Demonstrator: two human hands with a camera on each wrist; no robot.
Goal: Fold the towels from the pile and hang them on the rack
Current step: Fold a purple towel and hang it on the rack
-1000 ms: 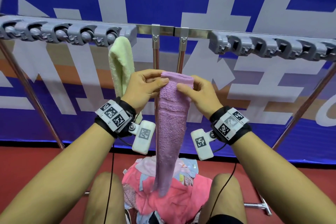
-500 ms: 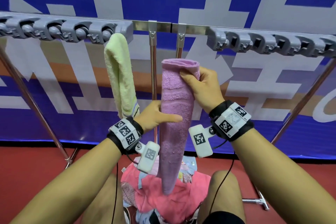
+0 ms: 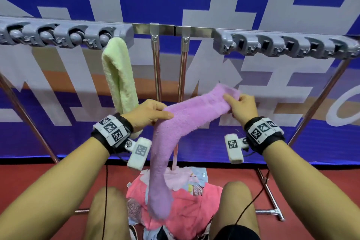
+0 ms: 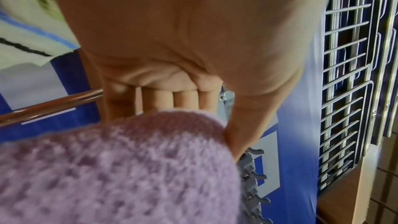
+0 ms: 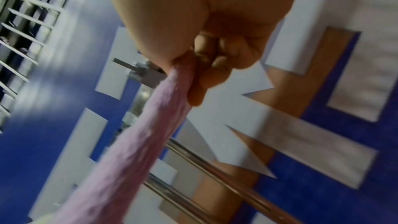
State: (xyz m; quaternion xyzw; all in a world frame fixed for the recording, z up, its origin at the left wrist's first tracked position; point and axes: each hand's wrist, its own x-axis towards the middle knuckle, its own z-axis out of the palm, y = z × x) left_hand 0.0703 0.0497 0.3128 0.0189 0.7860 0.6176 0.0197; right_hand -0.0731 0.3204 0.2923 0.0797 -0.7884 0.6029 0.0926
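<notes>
A long folded purple towel (image 3: 187, 121) stretches between my hands below the rack (image 3: 169, 30). My right hand (image 3: 238, 106) pinches its upper end, thumb on top; the right wrist view shows the purple towel (image 5: 150, 134) squeezed between thumb and curled fingers. My left hand (image 3: 150, 115) holds the towel near its middle, thumb on top and fingers behind it; the purple towel (image 4: 120, 168) drapes over those fingers in the left wrist view. Its lower half hangs down over the pile of towels (image 3: 187, 204) on the floor. A pale green towel (image 3: 119, 76) hangs from a grey clip (image 3: 109, 34).
Grey clip rows (image 3: 282, 46) run along both sides of the rack's top bar, with two metal uprights (image 3: 157, 76) in the middle. Slanted rack legs (image 3: 321, 99) stand left and right. My knees (image 3: 236, 200) flank the pile on the red floor.
The towel hung straight down from my right hand. Now my right hand has drawn its upper end right and down, my left hand has taken hold at the middle, and the towel bends there.
</notes>
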